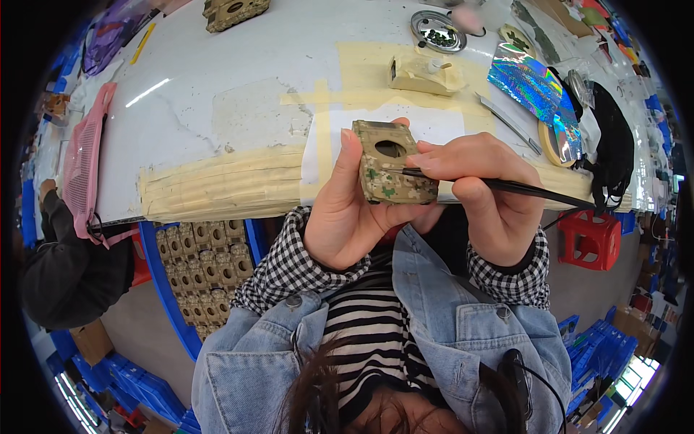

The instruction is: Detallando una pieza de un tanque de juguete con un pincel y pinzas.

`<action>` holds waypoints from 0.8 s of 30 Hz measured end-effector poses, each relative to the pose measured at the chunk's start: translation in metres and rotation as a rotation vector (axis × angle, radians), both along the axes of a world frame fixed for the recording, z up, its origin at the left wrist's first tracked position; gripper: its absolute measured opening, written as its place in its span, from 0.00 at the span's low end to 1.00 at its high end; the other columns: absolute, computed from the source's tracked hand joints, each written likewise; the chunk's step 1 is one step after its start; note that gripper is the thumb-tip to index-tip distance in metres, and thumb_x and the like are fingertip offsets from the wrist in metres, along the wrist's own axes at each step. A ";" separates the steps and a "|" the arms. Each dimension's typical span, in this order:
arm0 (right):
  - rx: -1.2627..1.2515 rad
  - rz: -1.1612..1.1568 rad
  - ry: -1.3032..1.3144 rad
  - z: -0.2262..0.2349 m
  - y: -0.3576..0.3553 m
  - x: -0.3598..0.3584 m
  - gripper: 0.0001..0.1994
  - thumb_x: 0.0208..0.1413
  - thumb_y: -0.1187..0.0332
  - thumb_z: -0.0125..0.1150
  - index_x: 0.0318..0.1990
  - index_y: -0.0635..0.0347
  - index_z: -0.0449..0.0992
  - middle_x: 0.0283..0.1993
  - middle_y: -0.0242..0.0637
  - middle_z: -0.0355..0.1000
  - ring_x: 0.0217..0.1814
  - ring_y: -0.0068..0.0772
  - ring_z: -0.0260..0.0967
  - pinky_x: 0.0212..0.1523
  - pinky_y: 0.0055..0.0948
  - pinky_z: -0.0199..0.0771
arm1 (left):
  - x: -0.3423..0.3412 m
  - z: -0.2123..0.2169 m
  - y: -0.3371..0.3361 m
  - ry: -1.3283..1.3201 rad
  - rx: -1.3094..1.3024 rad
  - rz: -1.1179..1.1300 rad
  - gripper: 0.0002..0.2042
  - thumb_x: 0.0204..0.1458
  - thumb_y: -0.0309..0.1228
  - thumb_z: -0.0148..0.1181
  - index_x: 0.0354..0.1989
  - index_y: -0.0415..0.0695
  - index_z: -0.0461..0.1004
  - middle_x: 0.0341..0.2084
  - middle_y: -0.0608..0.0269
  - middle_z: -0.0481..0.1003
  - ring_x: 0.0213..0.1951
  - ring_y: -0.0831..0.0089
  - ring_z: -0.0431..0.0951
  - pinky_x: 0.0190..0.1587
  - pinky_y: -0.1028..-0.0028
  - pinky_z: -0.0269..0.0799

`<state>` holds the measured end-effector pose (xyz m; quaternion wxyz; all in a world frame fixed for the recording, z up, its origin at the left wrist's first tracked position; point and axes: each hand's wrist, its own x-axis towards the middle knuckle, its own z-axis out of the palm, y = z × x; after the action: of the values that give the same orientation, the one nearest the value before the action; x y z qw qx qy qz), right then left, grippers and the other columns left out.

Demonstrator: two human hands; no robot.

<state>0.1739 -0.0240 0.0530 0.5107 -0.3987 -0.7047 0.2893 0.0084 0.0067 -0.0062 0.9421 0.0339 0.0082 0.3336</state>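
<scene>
Head camera view: Bent over a workbench (260,65), a worker lines up a fine-tipped tool with a black handle (513,186) on a camouflage model hull (389,177), held tilted up above the tape-covered near edge of the bench. The left hand (340,228) is closed around it, thumb along one side and fingers curled beneath. The right hand (499,199) pinches the tool between thumb and forefinger, close to its tip, which meets or nearly meets the hull just below its round opening; contact cannot be told. Green, brown and cream patches already cover much of the visible face, so the work looks like late detailing, though what remains is unclear. Rows of similar hulls (202,264) fill a blue crate (189,340) below, and another hull (233,13) sits across the bench; whether those are finished cannot be judged.
</scene>
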 end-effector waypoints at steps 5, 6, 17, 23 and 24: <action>-0.001 0.006 -0.001 0.000 0.000 0.000 0.07 0.51 0.74 0.59 0.36 0.66 0.76 0.35 0.40 0.75 0.37 0.34 0.72 0.41 0.28 0.70 | 0.000 0.000 -0.001 -0.007 -0.015 0.003 0.29 0.58 0.54 0.30 0.59 0.46 0.53 0.52 0.52 0.63 0.52 0.61 0.70 0.51 0.64 0.74; 0.001 0.005 -0.007 0.000 0.001 0.001 0.07 0.51 0.74 0.59 0.36 0.66 0.76 0.35 0.40 0.75 0.37 0.34 0.72 0.41 0.28 0.70 | 0.000 0.001 -0.001 -0.003 -0.011 0.002 0.29 0.58 0.54 0.30 0.59 0.46 0.53 0.52 0.53 0.63 0.52 0.61 0.70 0.51 0.64 0.74; 0.001 -0.001 -0.030 0.001 0.001 0.000 0.06 0.50 0.74 0.59 0.36 0.66 0.76 0.35 0.39 0.75 0.36 0.33 0.72 0.40 0.27 0.70 | 0.000 0.001 0.000 0.022 0.000 -0.008 0.29 0.58 0.55 0.30 0.59 0.46 0.53 0.52 0.55 0.64 0.51 0.62 0.70 0.50 0.64 0.74; -0.005 0.000 -0.027 0.002 0.001 -0.001 0.06 0.50 0.74 0.59 0.36 0.66 0.76 0.34 0.39 0.75 0.35 0.32 0.72 0.40 0.27 0.70 | -0.001 0.002 0.000 0.032 -0.018 -0.006 0.29 0.58 0.55 0.30 0.59 0.46 0.53 0.52 0.55 0.64 0.52 0.62 0.70 0.51 0.65 0.74; -0.006 0.000 -0.029 0.002 0.001 -0.001 0.06 0.50 0.74 0.59 0.36 0.66 0.76 0.34 0.39 0.75 0.35 0.32 0.72 0.40 0.27 0.70 | -0.001 0.002 0.000 0.027 -0.017 -0.008 0.29 0.58 0.55 0.30 0.59 0.46 0.53 0.52 0.55 0.64 0.52 0.62 0.70 0.51 0.65 0.74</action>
<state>0.1733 -0.0228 0.0549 0.4995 -0.4041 -0.7111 0.2856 0.0077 0.0064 -0.0046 0.9435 0.0304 0.0236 0.3292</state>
